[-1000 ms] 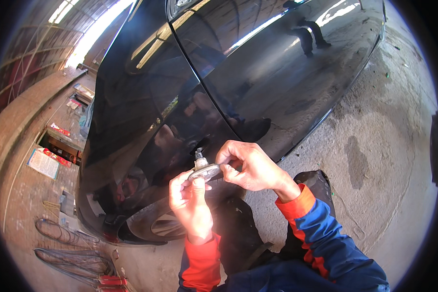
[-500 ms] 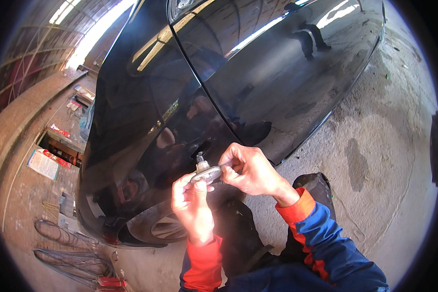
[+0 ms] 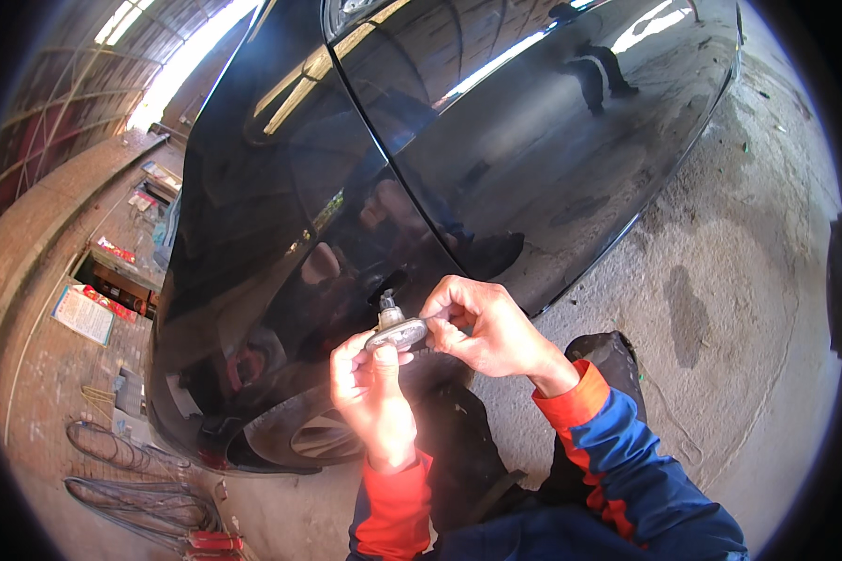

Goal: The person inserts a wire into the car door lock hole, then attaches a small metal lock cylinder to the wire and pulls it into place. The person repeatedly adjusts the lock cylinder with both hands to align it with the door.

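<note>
A small oval side marker light [image 3: 398,334] with a clear lens sits between my hands, its grey bulb socket pointing up toward the car. My left hand [image 3: 374,393] grips it, thumb on the near face and fingers behind. At the lamp's right end, my right hand [image 3: 485,329] is closed in a pinch on the rim; the fingertips partly hide what they press. Just beyond the socket, a dark oval hole [image 3: 395,280] opens in the black fender [image 3: 281,206]. Whether a wire links the socket to the hole is too small to tell.
The car's front wheel [image 3: 323,436] is below left of my hands, and the glossy black door [image 3: 533,140] is to the right. Looped cables [image 3: 145,510] lie on the floor at left, near a wooden bench [image 3: 112,252] with papers. Stained concrete [image 3: 720,280] extends right.
Both hands and the side marker light have shifted very slightly to the right. The grip looks the same.
</note>
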Tool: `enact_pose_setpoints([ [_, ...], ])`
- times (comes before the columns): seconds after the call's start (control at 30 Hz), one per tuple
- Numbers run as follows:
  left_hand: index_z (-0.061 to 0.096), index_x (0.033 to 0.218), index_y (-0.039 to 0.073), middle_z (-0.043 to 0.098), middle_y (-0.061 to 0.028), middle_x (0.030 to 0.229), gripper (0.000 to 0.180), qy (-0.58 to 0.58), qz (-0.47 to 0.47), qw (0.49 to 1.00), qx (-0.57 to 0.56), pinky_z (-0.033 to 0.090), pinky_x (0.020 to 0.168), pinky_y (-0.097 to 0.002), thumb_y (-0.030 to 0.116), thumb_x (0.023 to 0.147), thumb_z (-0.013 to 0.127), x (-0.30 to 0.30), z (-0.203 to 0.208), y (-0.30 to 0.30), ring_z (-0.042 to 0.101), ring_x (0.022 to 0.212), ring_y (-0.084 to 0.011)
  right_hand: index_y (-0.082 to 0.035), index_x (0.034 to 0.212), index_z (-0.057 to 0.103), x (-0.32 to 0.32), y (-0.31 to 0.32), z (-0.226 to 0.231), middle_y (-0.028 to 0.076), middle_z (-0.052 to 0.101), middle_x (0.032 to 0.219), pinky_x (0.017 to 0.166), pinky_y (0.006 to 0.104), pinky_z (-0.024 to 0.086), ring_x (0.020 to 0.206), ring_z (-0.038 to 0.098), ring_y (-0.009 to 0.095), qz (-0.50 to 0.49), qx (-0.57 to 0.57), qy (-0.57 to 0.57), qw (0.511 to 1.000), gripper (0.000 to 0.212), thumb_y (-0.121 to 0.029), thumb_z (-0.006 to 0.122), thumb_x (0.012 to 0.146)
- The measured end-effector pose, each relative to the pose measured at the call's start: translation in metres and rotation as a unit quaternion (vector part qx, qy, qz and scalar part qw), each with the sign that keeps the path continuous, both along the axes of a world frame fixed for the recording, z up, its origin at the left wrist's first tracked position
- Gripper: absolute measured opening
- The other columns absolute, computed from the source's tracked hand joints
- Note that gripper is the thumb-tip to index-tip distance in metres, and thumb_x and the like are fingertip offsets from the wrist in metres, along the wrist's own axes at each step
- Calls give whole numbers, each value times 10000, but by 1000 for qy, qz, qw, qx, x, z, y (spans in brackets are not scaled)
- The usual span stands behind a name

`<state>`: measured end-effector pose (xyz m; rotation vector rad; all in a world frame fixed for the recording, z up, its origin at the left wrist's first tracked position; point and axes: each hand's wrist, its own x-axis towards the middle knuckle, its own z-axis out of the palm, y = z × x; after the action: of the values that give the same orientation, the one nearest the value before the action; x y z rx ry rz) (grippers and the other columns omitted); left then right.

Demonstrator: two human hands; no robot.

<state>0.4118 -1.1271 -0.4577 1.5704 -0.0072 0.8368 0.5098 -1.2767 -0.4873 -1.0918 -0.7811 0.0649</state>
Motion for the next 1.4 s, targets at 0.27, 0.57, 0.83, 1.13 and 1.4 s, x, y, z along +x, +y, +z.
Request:
enact_pose_setpoints([
  [0.27, 650, 1262, 8, 751, -109, 1137, 232, -5, 11, 1000, 10, 572, 800, -266, 112, 1064, 709, 1, -5, -1, 722, 966, -148, -5, 994, 604, -5, 4, 1, 27, 656, 964, 766, 259, 556, 859, 630, 66, -16, -8, 17, 1000, 66, 46, 645, 992],
  [0.57, 639, 1256, 2, 734, -109, 1132, 268, -2, 16, 1000, 7, 557, 738, -257, 147, 1050, 733, 2, -3, -5, 684, 895, -131, -25, 939, 565, -4, 1, 5, 44, 642, 873, 717, 306, 530, 798, 603, 112, -57, -29, -25, 998, 134, 40, 676, 903],
  [0.83, 587, 1313, 30, 716, -125, 1180, 294, 33, 34, 999, -21, 672, 804, -343, 179, 1080, 686, -1, 2, -14, 744, 1044, -203, -13, 973, 587, -2, 1, 0, 49, 655, 927, 732, 295, 541, 815, 617, 109, -48, -17, -63, 997, 87, 52, 644, 961],
  [1.13, 586, 1316, 20, 740, -134, 1151, 270, 3, 33, 999, 4, 578, 632, -217, 169, 1101, 653, 3, -4, -10, 749, 955, -180, 17, 1096, 628, -6, 2, 1, 51, 696, 939, 734, 279, 573, 805, 650, 83, 75, 56, 66, 993, 69, 52, 589, 1051],
  [1.4, 593, 1310, 5, 736, -143, 1142, 266, -6, 25, 1000, -1, 563, 653, -216, 175, 1111, 641, 3, -4, -10, 726, 914, -160, 4, 1105, 638, -3, 11, -10, 39, 678, 960, 750, 273, 558, 813, 639, 77, 132, 119, 99, 979, 55, 22, 633, 1053],
])
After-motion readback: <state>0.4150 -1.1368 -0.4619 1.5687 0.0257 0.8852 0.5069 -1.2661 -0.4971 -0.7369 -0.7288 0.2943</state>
